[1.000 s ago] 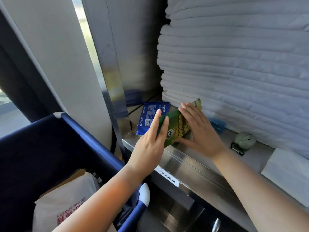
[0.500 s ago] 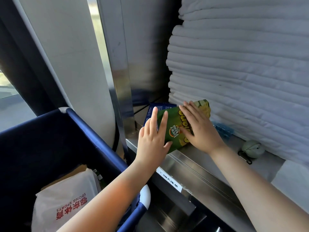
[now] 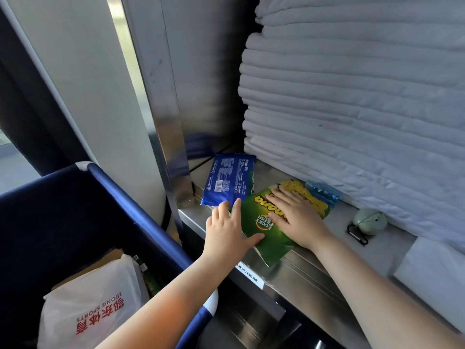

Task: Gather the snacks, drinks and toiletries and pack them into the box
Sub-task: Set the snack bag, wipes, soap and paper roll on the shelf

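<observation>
Lying flat now, green snack bag (image 3: 273,244)

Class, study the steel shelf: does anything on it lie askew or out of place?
Yes. The green snack bag lies skewed on the shelf, its near corner jutting past the front edge. The right hand presses flat on it; the left hand touches its side.

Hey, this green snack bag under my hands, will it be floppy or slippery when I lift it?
Likely light and floppy: the green snack bag lies flat under the right hand. Its glossy film may slide on the steel shelf.
</observation>
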